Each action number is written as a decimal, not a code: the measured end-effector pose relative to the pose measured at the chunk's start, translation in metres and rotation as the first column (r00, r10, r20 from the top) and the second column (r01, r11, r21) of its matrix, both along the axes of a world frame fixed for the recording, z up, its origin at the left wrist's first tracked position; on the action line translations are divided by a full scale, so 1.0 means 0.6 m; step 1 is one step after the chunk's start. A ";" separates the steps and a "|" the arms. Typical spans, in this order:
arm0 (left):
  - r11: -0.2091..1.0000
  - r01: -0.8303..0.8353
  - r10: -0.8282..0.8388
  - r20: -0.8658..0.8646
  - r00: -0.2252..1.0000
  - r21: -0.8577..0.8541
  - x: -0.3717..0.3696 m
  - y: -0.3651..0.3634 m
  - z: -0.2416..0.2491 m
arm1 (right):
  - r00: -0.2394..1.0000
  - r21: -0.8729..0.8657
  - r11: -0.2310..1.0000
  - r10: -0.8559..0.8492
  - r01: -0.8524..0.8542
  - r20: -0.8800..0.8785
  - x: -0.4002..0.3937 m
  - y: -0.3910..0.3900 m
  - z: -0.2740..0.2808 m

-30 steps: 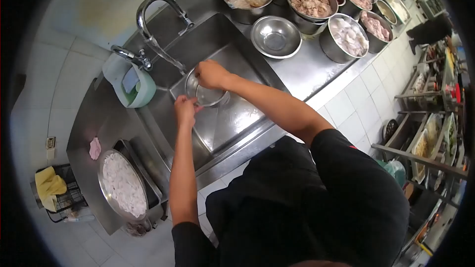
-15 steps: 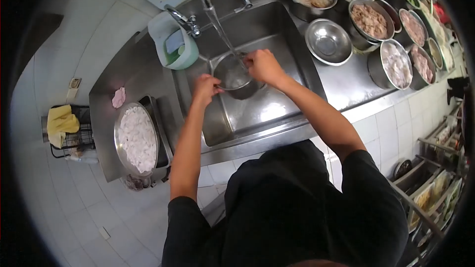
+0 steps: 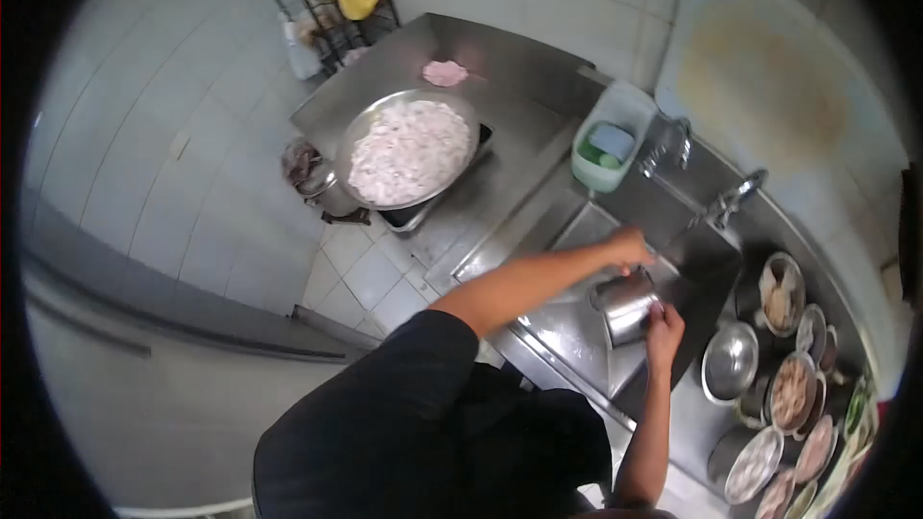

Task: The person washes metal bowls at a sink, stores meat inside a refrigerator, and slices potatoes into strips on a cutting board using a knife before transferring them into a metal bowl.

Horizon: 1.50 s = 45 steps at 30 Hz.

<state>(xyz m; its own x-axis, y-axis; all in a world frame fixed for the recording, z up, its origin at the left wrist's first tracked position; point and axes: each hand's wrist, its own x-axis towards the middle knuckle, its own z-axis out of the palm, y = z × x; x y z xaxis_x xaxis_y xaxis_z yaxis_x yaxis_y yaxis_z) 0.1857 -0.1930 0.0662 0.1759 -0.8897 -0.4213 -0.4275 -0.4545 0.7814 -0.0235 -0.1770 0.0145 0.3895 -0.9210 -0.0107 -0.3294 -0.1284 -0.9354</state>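
Over the sink (image 3: 567, 332), a round stainless steel pot (image 3: 630, 312) is tilted, so its shiny outer side faces me. My left hand (image 3: 630, 250) is closed at the upper edge of the pot, its fingertips partly hidden. On the right side of the pot, my right hand (image 3: 665, 332) grips near the rim, thumb up. The inside of the pot is mostly out of sight. A curved tap (image 3: 735, 200) rises behind the sink, beyond both hands.
Left on the counter (image 3: 524, 120) stands a wide bowl of pale sliced pieces (image 3: 413, 149); a pink cloth-like piece (image 3: 445, 73) lies behind. A pale green container (image 3: 615, 139) sits by the sink. An empty steel bowl (image 3: 730, 362) and several food-filled pots (image 3: 755, 466) line the right.
My view has swung left, bringing more floor and the wide bowl into sight. The pot has gone from upright under the tap to tilted, with both hands still on it.
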 end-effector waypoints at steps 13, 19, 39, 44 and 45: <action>0.817 -0.503 0.416 -0.314 0.853 -0.283 -0.183 -0.242 0.011 | 0.513 0.715 0.658 -0.709 0.236 0.484 -0.255 0.151 0.066; 0.491 -0.860 0.721 -0.489 0.491 -0.140 -0.225 -0.282 0.000 | 0.823 -0.239 0.838 -0.535 0.490 -0.191 -0.321 0.238 0.123; 0.702 0.457 -0.564 -0.035 0.825 -0.547 -0.091 0.131 0.023 | 0.936 -0.431 0.902 -0.166 0.017 -0.311 -0.141 0.149 0.144; 0.940 0.047 -0.183 -0.383 0.905 -0.338 0.198 0.439 0.083 | 0.942 -0.429 0.852 0.192 -0.299 -0.277 0.141 0.207 0.175; 0.932 -0.093 -0.063 -0.410 0.910 -0.349 0.255 0.513 0.089 | 0.927 -0.399 0.848 0.252 -0.350 -0.276 0.205 0.232 0.174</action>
<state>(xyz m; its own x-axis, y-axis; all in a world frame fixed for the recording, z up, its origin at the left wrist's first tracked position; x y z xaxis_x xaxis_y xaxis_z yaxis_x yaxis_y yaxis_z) 0.3385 0.1147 0.1198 0.0726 -0.9906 -0.1162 -0.0307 -0.1187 0.9925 0.0992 -0.0378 0.1191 0.6817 -0.6875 0.2502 -0.3854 -0.6282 -0.6759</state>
